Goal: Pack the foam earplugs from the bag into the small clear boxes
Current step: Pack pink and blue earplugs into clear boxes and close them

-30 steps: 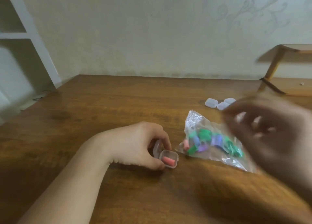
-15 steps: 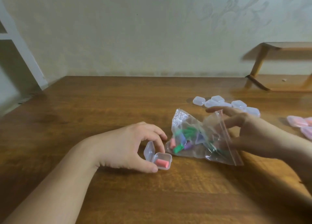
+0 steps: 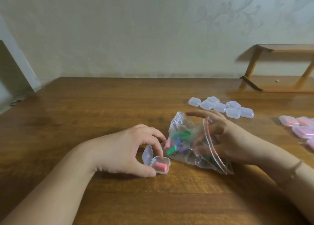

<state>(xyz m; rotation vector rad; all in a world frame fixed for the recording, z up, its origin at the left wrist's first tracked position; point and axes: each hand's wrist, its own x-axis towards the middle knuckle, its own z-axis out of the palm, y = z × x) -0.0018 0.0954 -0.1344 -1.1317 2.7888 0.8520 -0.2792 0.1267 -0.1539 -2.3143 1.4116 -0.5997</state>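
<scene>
My left hand grips a small clear box on the wooden table, thumb at its front and fingers behind. Its hinged lid stands open, and one pink earplug lies inside. Just right of it lies the clear zip bag with several green, purple and pink earplugs. My right hand is at the bag's red-striped mouth. The index finger stretches over the top and the other fingers reach inside. The crinkled plastic hides whether they pinch an earplug.
Several shut, empty clear boxes sit in a cluster at the back right. Several boxes with pink contents lie at the right edge. A low wooden shelf stands in the far right corner against the wall.
My right hand came down from in front of the camera to the bag and pushed its fingers into the opening. My left hand kept hold of the open box.
</scene>
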